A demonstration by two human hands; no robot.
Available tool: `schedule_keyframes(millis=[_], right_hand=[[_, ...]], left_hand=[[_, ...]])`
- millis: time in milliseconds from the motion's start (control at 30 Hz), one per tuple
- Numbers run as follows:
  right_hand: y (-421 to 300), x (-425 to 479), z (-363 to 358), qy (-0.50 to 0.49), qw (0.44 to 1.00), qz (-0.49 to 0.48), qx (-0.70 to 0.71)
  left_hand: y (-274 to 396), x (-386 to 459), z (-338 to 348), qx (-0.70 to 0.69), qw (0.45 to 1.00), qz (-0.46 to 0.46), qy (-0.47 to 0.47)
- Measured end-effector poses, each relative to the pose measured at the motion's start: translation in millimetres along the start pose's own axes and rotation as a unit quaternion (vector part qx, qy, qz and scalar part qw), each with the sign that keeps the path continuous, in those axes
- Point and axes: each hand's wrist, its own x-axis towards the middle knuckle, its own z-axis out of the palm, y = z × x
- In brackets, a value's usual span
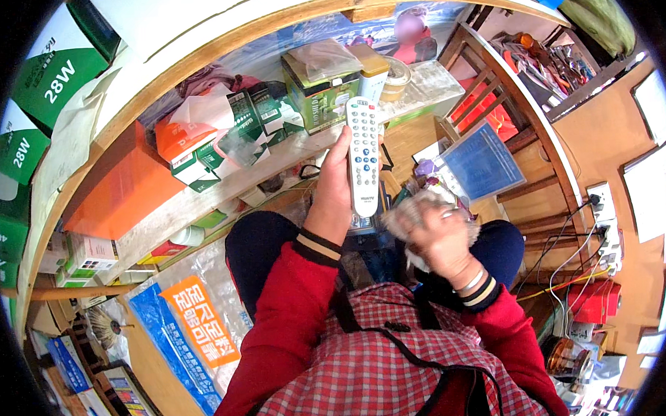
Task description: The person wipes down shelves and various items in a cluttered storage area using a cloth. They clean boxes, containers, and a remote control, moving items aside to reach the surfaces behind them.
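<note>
A white remote control (363,156) with grey and blue buttons stands nearly upright in the picture, its button side towards me. My left hand (332,194) holds it along its left edge, thumb at the side; the other fingers are mostly hidden behind it. To the right, my right hand (440,234) is blurred and grips a crumpled greyish-beige cloth (403,216). The cloth is apart from the remote control's face. Below both hands are my dark-trousered knees and a red checked apron (373,368).
A ledge (155,210) ahead holds light-bulb boxes (245,120), a green carton (319,91), a yellow-lidded canister (372,67) and a round tin (397,77). A wooden chair (530,127) stands right, near a blue sheet (484,159). Power strips (607,235) with cables hang at far right.
</note>
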Motion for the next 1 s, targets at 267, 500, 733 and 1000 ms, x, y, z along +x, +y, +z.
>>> schedule_keyframes(millis=[267,500,733,1000], right_hand=[[-17.6,56.1,-23.6,0.074,0.995,0.069,-0.005],[-22.5,51.1,-12.4,0.127,0.99,0.03,0.045],[-32.0,51.5,-15.5,0.105,0.989,0.053,0.091],[-9.5,70.7,-12.3,0.161,0.98,0.082,0.088]], left_hand=[[-28.3,0.5,-9.5,0.013,0.999,0.011,0.048],[-21.9,-8.1,-6.8,0.004,0.996,-0.049,0.073],[-14.4,-4.5,-17.5,0.002,1.0,-0.01,0.016],[-22.0,-20.0,14.2,0.038,0.999,0.015,0.013]])
